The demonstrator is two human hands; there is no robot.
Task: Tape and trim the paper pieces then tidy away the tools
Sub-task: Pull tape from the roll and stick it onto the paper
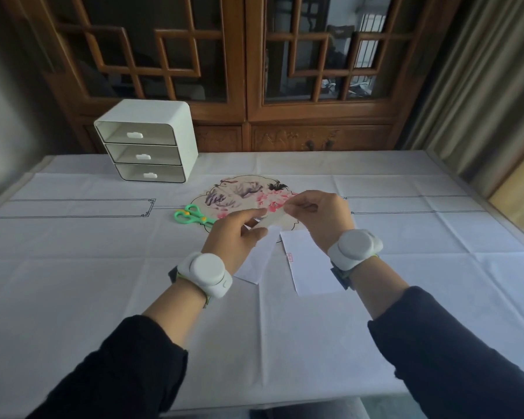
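Head view: both hands' grips pinch a clear tape strip (273,211) above paper pieces (310,264), scissors (192,215) left.

Black sleeves (127,367), white wrist devices (208,275)

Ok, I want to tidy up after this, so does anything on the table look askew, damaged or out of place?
Nothing looks damaged or spilled. The green-handled scissors lie loose beside the painted round mat, the white three-drawer organiser has all drawers shut, and two white paper pieces lie apart at slightly different angles.
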